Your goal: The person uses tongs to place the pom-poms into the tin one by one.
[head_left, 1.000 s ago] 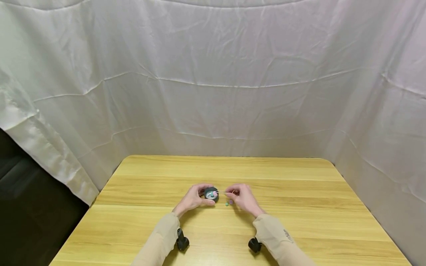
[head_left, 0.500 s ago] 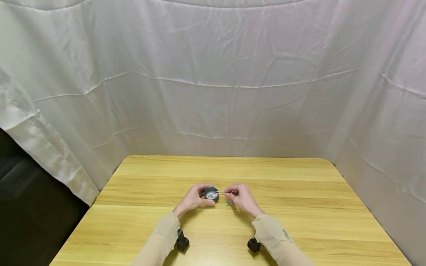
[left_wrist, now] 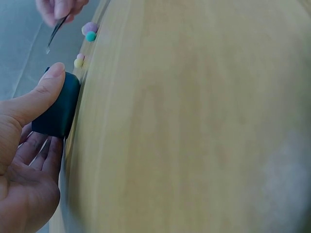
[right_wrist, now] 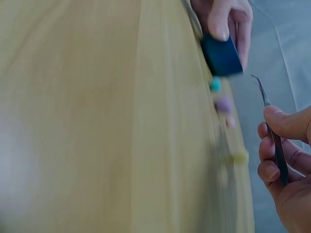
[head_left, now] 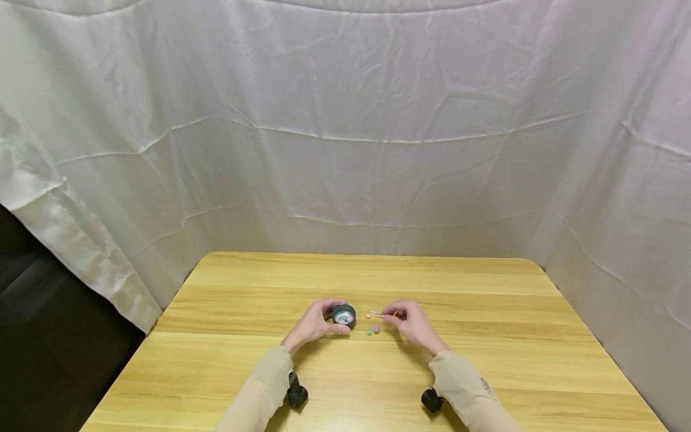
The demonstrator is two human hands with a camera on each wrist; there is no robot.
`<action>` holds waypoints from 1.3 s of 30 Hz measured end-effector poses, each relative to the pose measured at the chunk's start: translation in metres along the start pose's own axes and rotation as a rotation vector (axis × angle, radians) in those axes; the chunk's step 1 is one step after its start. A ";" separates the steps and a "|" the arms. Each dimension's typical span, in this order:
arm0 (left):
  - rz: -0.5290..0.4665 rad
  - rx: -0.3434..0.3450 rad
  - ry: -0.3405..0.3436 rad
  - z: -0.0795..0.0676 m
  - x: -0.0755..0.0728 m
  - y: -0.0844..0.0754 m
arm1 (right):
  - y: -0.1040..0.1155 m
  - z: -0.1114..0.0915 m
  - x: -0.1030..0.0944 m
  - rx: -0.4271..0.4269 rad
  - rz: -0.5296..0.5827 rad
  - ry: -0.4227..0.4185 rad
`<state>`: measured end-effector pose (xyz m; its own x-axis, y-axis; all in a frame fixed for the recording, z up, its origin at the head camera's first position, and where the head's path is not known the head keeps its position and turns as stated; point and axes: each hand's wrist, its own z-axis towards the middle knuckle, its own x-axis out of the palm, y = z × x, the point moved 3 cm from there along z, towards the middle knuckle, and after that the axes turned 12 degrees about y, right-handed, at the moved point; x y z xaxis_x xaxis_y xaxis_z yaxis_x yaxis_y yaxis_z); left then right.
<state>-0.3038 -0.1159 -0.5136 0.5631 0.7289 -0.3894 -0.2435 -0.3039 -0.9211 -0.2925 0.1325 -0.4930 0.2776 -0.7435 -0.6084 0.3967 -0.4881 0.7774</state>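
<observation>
My left hand (head_left: pixel 314 322) holds a small dark cup (head_left: pixel 352 324) on the table, thumb on the near side, fingers on the far side. Its inside looks silvery, with pale pompoms in it. Between thumb and fingers, my right hand (head_left: pixel 412 324) pinches tweezers (right_wrist: pixel 265 94) with a bent tip. Nothing shows between the tips, which hang above the table in both wrist views. Right of the cup lie a yellow pompom (head_left: pixel 368 316), a green pompom (head_left: pixel 369 332) and a purple pompom (head_left: pixel 376 329). A small pink pompom (left_wrist: pixel 80 57) appears in the left wrist view.
The wooden table (head_left: pixel 216 360) is bounded at the back and sides by a pale hanging curtain (head_left: pixel 345 180). Something black (head_left: pixel 48 336) stands at the far left. A black wrist camera (head_left: pixel 296 393) sits under the left sleeve, another (head_left: pixel 432 400) under the right.
The tweezers' tips have left the cup, where a pink pompom was at their tips. My right hand has moved right, uncovering the yellow pompom. The left hand and cup stay put.
</observation>
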 end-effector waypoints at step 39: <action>-0.017 0.010 0.019 -0.003 0.002 -0.002 | -0.032 -0.010 -0.050 0.201 -0.109 0.127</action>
<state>-0.2995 -0.1160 -0.5125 0.5820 0.7220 -0.3742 -0.2416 -0.2859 -0.9273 -0.3101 0.1901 -0.4891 0.3551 -0.6244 -0.6957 0.2522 -0.6526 0.7145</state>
